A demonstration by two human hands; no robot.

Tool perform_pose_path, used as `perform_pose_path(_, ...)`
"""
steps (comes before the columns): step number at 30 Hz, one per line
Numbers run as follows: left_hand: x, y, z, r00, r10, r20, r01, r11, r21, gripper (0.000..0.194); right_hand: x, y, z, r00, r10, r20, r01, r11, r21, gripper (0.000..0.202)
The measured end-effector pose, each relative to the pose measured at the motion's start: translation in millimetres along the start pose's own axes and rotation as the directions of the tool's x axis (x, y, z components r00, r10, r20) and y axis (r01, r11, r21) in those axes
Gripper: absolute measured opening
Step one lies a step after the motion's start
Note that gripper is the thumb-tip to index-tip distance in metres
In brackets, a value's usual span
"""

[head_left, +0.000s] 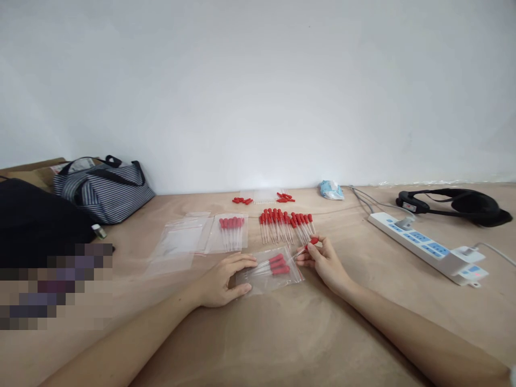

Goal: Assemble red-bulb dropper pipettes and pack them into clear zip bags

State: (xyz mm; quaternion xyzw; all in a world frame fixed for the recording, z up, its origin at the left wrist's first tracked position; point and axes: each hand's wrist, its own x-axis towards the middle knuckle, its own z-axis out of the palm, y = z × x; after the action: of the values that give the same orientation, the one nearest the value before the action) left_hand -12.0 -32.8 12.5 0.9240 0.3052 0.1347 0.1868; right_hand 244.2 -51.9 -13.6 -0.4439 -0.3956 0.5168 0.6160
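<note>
My right hand (322, 263) pinches a glass dropper (310, 245) by its red rubber bulb. The dropper's tip points left, at the mouth of a clear zip bag (258, 289). Inside that bag lie several droppers (277, 264), their red bulbs toward the opening on the right. My left hand (226, 277) grips the bag's left part, fingers along its upper side and thumb on the lower edge. Beyond the hands, a row of loose droppers (278, 223) lies on the table. To its left a filled zip bag (231, 234) holds several more, next to flat clear bags (173, 244).
Red bulbs (242, 201) and clear glass tubes lie near the wall, with a crumpled blue-white packet (331, 190) beside them. A power strip (423, 244) with cables and a black strapped device (455, 204) are at right. A striped bag (105, 188) and small vial (99, 231) are at left.
</note>
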Motion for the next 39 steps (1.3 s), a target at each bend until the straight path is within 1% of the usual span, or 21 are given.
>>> perform_pose_path(4,0.4,-0.9,-0.2,1.0,0.019,-0.008,-0.019,1.0,-0.006,0.041,-1.6,1.0,1.0,1.0,0.0,-0.029,0.001,1.0,0.024,0.051)
perform_pose_path(7,0.3,-1.1,-0.6,1.0,0.021,-0.007,-0.021,1.0,-0.016,0.041,-0.4,3.5,0.9,0.998,-0.026,-0.058,0.026,1.0,0.003,0.05)
perform_pose_path(9,-0.1,-1.0,-0.7,1.0,0.027,-0.009,-0.027,0.999,-0.02,0.041,-0.4,4.4,1.2,0.997,-0.044,-0.055,0.043,0.999,-0.012,0.051)
perform_pose_path(12,-0.6,-0.3,-0.6,1.0,0.028,-0.009,-0.028,0.999,-0.018,0.042,-2.9,4.5,1.9,1.0,0.0,0.029,0.001,0.998,-0.065,0.048)
perform_pose_path(14,-0.6,0.4,-0.7,1.0,0.015,-0.01,-0.015,1.0,-0.014,0.041,-4.6,5.1,1.2,0.993,0.042,0.111,-0.024,0.988,-0.154,0.041)
perform_pose_path(18,0.2,1.4,-1.0,1.0,0.015,-0.013,-0.015,1.0,-0.008,0.04,-3.2,9.6,-3.4,0.971,0.041,0.234,0.058,0.914,-0.401,0.023)
perform_pose_path(20,0.4,1.3,-0.9,1.0,0.019,-0.011,-0.019,1.0,-0.004,0.04,-1.4,11.3,-5.1,0.968,0.035,0.249,0.083,0.89,-0.448,0.021)
perform_pose_path(23,0.1,0.8,-0.5,1.0,0.021,-0.015,-0.021,1.0,-0.008,0.04,-1.4,9.2,-4.3,0.978,0.027,0.209,0.065,0.904,-0.422,0.028)
perform_pose_path(25,0.0,0.6,-0.4,1.0,0.022,-0.021,-0.022,1.0,-0.015,0.04,-3.0,5.6,-2.2,0.977,0.064,0.203,0.023,0.916,-0.401,0.03)
perform_pose_path(27,0.2,0.5,-0.4,1.0,0.019,-0.022,-0.019,1.0,-0.019,0.039,-4.2,2.2,0.0,0.967,0.117,0.224,-0.019,0.917,-0.399,0.03)
perform_pose_path(29,0.5,0.3,-0.4,1.0,0.018,-0.022,-0.019,1.0,-0.017,0.04,-4.4,1.0,1.8,0.965,0.135,0.223,-0.032,0.911,-0.412,0.028)
perform_pose_path(32,0.7,-0.1,-0.3,0.999,0.03,-0.029,-0.031,0.999,-0.021,0.039,-4.0,3.0,3.1,0.974,0.096,0.204,-0.004,0.912,-0.41,0.024)
perform_pose_path(34,0.4,-0.3,-0.2,0.999,0.031,-0.027,-0.032,0.999,-0.024,0.039,-3.9,4.9,2.5,0.968,0.084,0.236,0.018,0.917,-0.398,0.024)
perform_pose_path(37,-0.1,-0.5,-0.4,0.999,0.032,-0.021,-0.032,0.999,-0.019,0.04,-0.3,4.9,-1.5,0.945,0.118,0.304,0.022,0.907,-0.42,0.025)
perform_pose_path(38,-0.2,-0.4,-0.6,0.999,0.031,-0.019,-0.031,0.999,-0.016,0.04,3.4,3.9,-3.6,0.946,0.103,0.306,0.048,0.893,-0.448,0.024)
perform_pose_path(39,-0.2,-0.3,-0.8,0.999,0.028,-0.017,-0.028,1.0,-0.011,0.041,8.6,2.3,-6.1,0.951,0.06,0.303,0.101,0.866,-0.49,0.021)
